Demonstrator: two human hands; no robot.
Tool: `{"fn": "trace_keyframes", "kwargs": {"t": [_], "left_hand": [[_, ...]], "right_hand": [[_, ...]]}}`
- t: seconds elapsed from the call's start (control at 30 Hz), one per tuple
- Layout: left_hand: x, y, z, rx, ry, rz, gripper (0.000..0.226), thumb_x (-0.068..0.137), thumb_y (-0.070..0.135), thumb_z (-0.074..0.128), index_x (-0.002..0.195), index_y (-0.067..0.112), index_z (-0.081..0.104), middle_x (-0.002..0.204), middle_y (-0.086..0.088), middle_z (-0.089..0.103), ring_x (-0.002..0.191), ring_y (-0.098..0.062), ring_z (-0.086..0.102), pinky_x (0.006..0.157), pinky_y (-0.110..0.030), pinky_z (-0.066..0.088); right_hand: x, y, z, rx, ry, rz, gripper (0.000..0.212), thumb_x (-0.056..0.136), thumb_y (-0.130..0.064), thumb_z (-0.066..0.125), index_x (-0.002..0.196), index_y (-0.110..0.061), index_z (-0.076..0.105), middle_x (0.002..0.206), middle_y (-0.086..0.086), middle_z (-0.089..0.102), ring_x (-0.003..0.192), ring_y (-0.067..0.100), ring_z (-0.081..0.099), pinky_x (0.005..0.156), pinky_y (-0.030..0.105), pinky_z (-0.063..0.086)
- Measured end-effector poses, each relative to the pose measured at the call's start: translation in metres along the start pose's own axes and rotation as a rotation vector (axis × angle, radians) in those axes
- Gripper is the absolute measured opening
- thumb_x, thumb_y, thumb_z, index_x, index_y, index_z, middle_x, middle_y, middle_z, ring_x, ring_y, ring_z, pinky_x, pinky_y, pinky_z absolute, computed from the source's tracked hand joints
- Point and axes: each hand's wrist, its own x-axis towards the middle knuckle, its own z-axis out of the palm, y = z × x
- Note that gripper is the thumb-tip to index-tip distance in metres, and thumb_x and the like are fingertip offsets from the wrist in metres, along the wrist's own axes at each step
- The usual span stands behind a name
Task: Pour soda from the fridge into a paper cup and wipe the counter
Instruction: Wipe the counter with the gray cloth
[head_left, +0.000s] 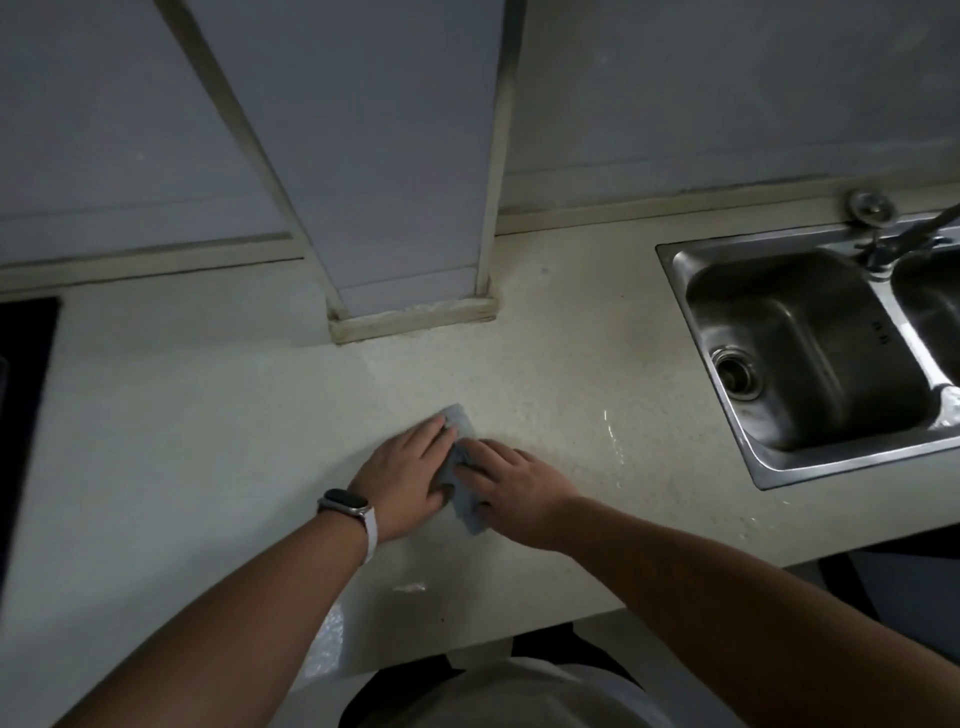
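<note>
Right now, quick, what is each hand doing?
Left hand: open, flat, pressing on the blue cloth.
Right hand: open, flat, pressing on the same cloth.

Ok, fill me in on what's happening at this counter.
A person is wiping the counter. Both hands press flat on a small blue-grey cloth: the left hand, with a watch on its wrist, and the right hand beside it. Wet streaks shine between the cloth and the sink to the right. No cup or soda is in view.
</note>
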Motion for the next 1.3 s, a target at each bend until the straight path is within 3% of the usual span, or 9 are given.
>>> {"fn": "trace_keyframes", "kwargs": {"t": [0.1,0.23,0.4,0.6,0.97,1.1,1.2,1.3], "left_hand": [[0.004,-0.001,0.0,-0.005,-0.05,0.009,0.076,0.092,0.04,0.058,0.154,0.015,0.023,0.162,-0.006,0.018,0.147,-0.023,0.023,0.118,-0.036,0.025],[0.011,0.0,0.004,-0.028,-0.067,0.021,0.074,0.094,0.033,0.056,0.155,0.016,0.018,0.164,-0.004,0.01,0.149,-0.021,0.015,0.12,-0.036,0.025],[0.029,0.009,0.005,-0.071,-0.058,0.073,0.072,0.092,0.025,0.06,0.153,0.014,0.024,0.163,-0.007,0.016,0.149,-0.024,0.018,0.118,-0.036,0.027],[0.064,0.034,0.009,-0.046,-0.094,0.116,0.071,0.095,0.027,0.055,0.155,0.017,0.018,0.164,-0.005,0.008,0.15,-0.021,0.011,0.118,-0.035,0.024],[0.129,0.102,0.023,0.084,-0.064,0.295,0.074,0.075,0.014,0.076,0.142,0.003,0.045,0.148,-0.023,0.043,0.134,-0.038,0.045,0.109,-0.046,0.035],[0.15,0.133,0.031,0.091,-0.061,0.326,0.081,0.065,0.013,0.083,0.137,0.001,0.05,0.141,-0.025,0.05,0.128,-0.038,0.052,0.104,-0.048,0.038],[0.166,0.155,0.037,0.107,-0.032,0.359,0.076,0.067,0.014,0.081,0.136,0.0,0.052,0.14,-0.026,0.051,0.126,-0.039,0.054,0.104,-0.049,0.036],[0.184,0.176,0.041,0.147,-0.019,0.394,0.065,0.072,0.02,0.064,0.133,-0.001,0.054,0.138,-0.026,0.053,0.124,-0.039,0.055,0.104,-0.048,0.034]], "right_hand": [[-0.004,-0.003,0.006,-0.022,0.003,-0.04,0.063,0.083,-0.028,0.069,0.141,-0.016,0.044,0.152,0.014,0.035,0.14,0.031,0.035,0.109,0.045,0.043],[-0.004,-0.004,0.012,0.001,-0.005,-0.026,0.057,0.087,-0.027,0.053,0.142,-0.017,0.043,0.153,0.01,0.034,0.142,0.03,0.03,0.112,0.045,0.039],[-0.01,0.009,0.017,0.043,0.042,0.049,0.058,0.084,-0.026,0.063,0.139,-0.016,0.05,0.149,0.011,0.041,0.139,0.031,0.038,0.111,0.041,0.042],[-0.029,0.04,0.018,0.031,0.033,0.132,0.058,0.087,-0.029,0.058,0.144,-0.02,0.047,0.155,0.007,0.034,0.143,0.029,0.032,0.115,0.039,0.033],[-0.085,0.1,0.022,0.005,0.192,0.219,0.048,0.091,-0.032,0.04,0.13,-0.013,0.062,0.147,0.013,0.048,0.136,0.033,0.044,0.108,0.041,0.043],[-0.109,0.128,0.021,0.034,0.261,0.229,0.044,0.087,-0.027,0.05,0.124,-0.009,0.065,0.144,0.014,0.051,0.132,0.034,0.05,0.104,0.042,0.048],[-0.128,0.151,0.023,0.047,0.283,0.233,0.043,0.084,-0.025,0.055,0.122,-0.009,0.066,0.143,0.014,0.052,0.131,0.033,0.051,0.105,0.041,0.047],[-0.145,0.17,0.023,0.042,0.279,0.249,0.044,0.086,-0.024,0.051,0.124,-0.007,0.065,0.144,0.014,0.051,0.133,0.033,0.048,0.112,0.04,0.04]]}}
